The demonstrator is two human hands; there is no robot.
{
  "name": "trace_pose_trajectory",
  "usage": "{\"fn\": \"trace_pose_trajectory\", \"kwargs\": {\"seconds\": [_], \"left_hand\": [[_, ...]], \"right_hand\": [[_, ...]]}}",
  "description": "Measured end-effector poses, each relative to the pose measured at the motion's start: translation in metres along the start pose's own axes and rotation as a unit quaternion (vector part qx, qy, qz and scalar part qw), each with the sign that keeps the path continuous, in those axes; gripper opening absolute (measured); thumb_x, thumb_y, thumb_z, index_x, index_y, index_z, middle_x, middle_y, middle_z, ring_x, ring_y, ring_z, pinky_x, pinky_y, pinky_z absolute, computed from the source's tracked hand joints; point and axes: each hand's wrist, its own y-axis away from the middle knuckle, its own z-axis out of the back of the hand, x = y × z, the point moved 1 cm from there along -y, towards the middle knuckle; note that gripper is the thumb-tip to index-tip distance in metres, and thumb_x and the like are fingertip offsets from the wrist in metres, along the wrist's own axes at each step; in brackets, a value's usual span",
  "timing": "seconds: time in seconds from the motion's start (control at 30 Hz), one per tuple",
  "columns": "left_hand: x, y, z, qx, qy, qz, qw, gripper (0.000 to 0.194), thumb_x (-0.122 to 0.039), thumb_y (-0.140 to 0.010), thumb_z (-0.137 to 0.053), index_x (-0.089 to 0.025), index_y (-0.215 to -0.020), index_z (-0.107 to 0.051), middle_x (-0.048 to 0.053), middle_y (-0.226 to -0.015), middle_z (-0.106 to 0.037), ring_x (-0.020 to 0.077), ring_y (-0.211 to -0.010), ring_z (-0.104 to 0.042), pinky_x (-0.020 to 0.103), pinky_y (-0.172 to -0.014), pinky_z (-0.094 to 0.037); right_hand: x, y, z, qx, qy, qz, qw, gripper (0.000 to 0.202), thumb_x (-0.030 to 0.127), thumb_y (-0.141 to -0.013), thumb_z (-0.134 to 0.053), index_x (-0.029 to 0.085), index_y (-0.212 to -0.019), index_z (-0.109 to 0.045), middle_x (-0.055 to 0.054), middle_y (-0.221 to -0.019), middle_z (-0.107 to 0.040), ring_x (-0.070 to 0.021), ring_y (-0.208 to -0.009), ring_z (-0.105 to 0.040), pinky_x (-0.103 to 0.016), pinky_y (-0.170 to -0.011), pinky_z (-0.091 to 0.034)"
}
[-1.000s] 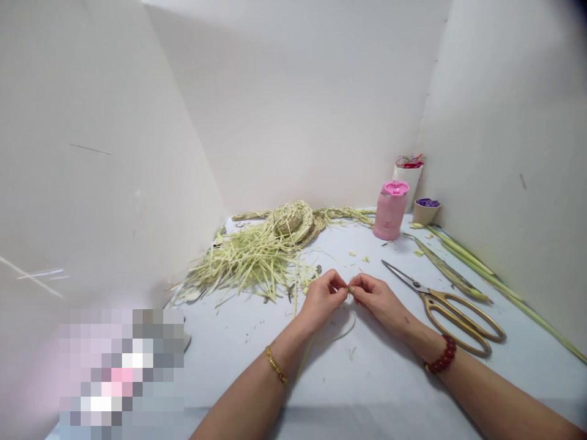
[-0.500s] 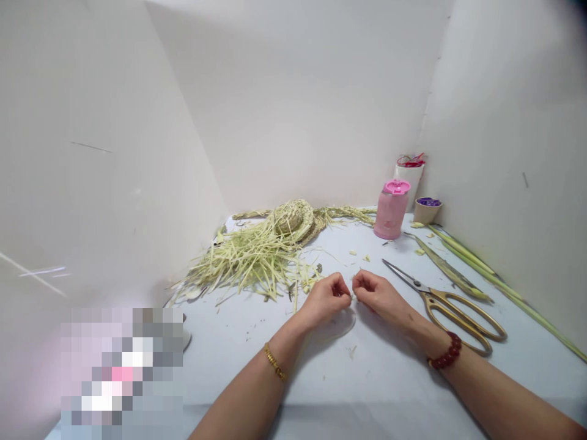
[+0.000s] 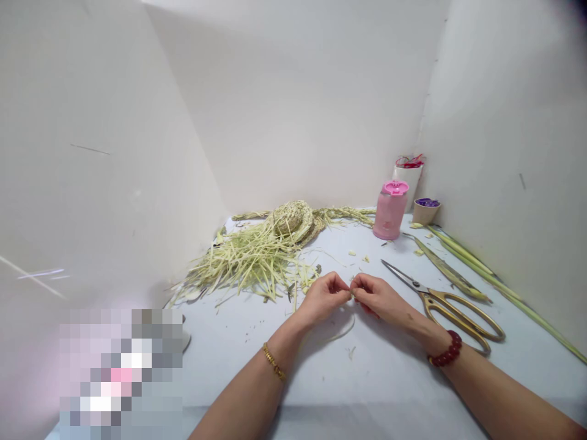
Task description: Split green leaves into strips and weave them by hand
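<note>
My left hand (image 3: 326,297) and my right hand (image 3: 376,297) meet at the fingertips over the white table, both pinched closed. A thin pale strand (image 3: 346,330) hangs in a curve below the fingertips, and its upper end runs into the pinch. Which fingers grip it is too small to tell for certain. To the left of my hands lies a loose pile of pale green straw strips (image 3: 257,256), with a coiled braid (image 3: 293,220) behind it. Large scissors (image 3: 452,308) with gold handles rest to the right of my right hand, blades pointing back and left.
A pink bottle (image 3: 391,211) stands at the back right, before a white cup (image 3: 408,174) with red items. Beside them is a small tub (image 3: 426,211) with purple contents. Long green stalks (image 3: 495,278) lie along the right wall. The lower left is pixelated.
My right hand has shifted slightly left, so the fingertips of both hands now touch where a small gap showed before. The right hand's lower fingers have spread a little downward.
</note>
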Motion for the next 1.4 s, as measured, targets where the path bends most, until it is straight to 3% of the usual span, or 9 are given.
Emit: {"fn": "trace_pose_trajectory", "kwargs": {"seconds": [0.1, 0.27, 0.67, 0.8, 0.9, 1.0, 1.23, 1.4], "left_hand": [[-0.003, 0.002, -0.001, 0.012, 0.02, 0.006, 1.0, 0.01, -0.023, -0.071, -0.061, -0.017, -0.074, -0.054, 0.0, -0.069, -0.059, 0.0093, -0.062, -0.047, 0.022, -0.06, -0.035], [-0.009, 0.005, -0.002, 0.048, 0.041, 0.044, 0.997, 0.009, -0.025, -0.078, -0.054, -0.019, -0.077, -0.048, 0.0, -0.068, -0.062, 0.007, -0.05, -0.038, 0.022, -0.05, -0.027], [-0.007, 0.002, 0.001, 0.011, 0.058, 0.068, 0.996, 0.011, -0.024, -0.074, -0.055, -0.019, -0.08, -0.047, -0.001, -0.07, -0.061, 0.0056, -0.048, -0.035, 0.019, -0.047, -0.026], [-0.011, 0.001, 0.004, 0.027, 0.007, 0.078, 0.997, 0.02, -0.025, -0.073, -0.054, -0.017, -0.091, -0.056, -0.001, -0.07, -0.061, 0.0074, -0.051, -0.04, 0.02, -0.049, -0.029], [-0.01, 0.002, 0.003, 0.027, -0.078, 0.037, 0.996, 0.018, -0.031, -0.074, -0.055, -0.016, -0.08, -0.062, 0.0, -0.068, -0.059, 0.0094, -0.057, -0.043, 0.021, -0.053, -0.031], [-0.005, 0.003, 0.002, 0.053, -0.115, 0.015, 0.992, 0.024, -0.035, -0.077, -0.052, -0.015, -0.07, -0.064, -0.003, -0.057, -0.047, 0.0093, -0.054, -0.037, 0.022, -0.051, -0.027], [-0.005, 0.006, 0.006, 0.12, -0.078, 0.036, 0.989, 0.022, -0.034, -0.075, -0.058, -0.015, -0.065, -0.058, -0.005, -0.056, -0.038, 0.0082, -0.053, -0.031, 0.023, -0.05, -0.022], [-0.01, 0.009, 0.009, 0.188, -0.018, 0.034, 0.981, 0.023, -0.036, -0.076, -0.062, -0.014, -0.074, -0.066, -0.003, -0.061, -0.05, 0.0081, -0.055, -0.036, 0.022, -0.052, -0.026]], "right_hand": [[0.002, 0.0, 0.002, -0.039, 0.06, 0.042, 0.997, 0.005, 0.021, -0.073, -0.046, 0.02, -0.069, -0.049, 0.004, -0.061, -0.048, -0.0115, -0.059, -0.041, -0.023, -0.055, -0.032], [0.002, 0.0, 0.003, -0.017, 0.092, 0.03, 0.995, 0.006, 0.019, -0.071, -0.042, 0.02, -0.067, -0.046, 0.005, -0.058, -0.046, -0.0121, -0.058, -0.038, -0.024, -0.054, -0.03], [0.004, 0.0, 0.006, 0.036, 0.118, 0.035, 0.992, 0.007, 0.014, -0.066, -0.043, 0.02, -0.064, -0.046, 0.006, -0.055, -0.045, -0.0109, -0.054, -0.037, -0.023, -0.05, -0.027], [0.0, -0.001, 0.005, 0.025, 0.114, 0.034, 0.993, 0.007, 0.015, -0.068, -0.043, 0.02, -0.065, -0.047, 0.005, -0.057, -0.046, -0.0112, -0.055, -0.038, -0.023, -0.052, -0.029], [-0.002, -0.001, 0.005, 0.02, 0.121, 0.037, 0.992, 0.007, 0.017, -0.069, -0.043, 0.02, -0.064, -0.046, 0.005, -0.057, -0.046, -0.0116, -0.056, -0.039, -0.023, -0.053, -0.029], [-0.002, -0.001, 0.005, 0.029, 0.121, 0.026, 0.992, 0.007, 0.018, -0.07, -0.045, 0.019, -0.066, -0.049, 0.005, -0.058, -0.047, -0.0116, -0.057, -0.04, -0.023, -0.053, -0.029], [0.0, 0.0, 0.012, 0.109, 0.052, 0.004, 0.993, 0.018, 0.035, -0.076, -0.06, 0.018, -0.072, -0.055, 0.006, -0.059, -0.045, -0.0106, -0.057, -0.037, -0.023, -0.053, -0.027], [0.007, 0.003, 0.019, 0.188, -0.003, 0.004, 0.982, 0.019, 0.036, -0.079, -0.059, 0.018, -0.076, -0.06, 0.003, -0.065, -0.05, -0.0115, -0.062, -0.04, -0.024, -0.057, -0.029]]}}
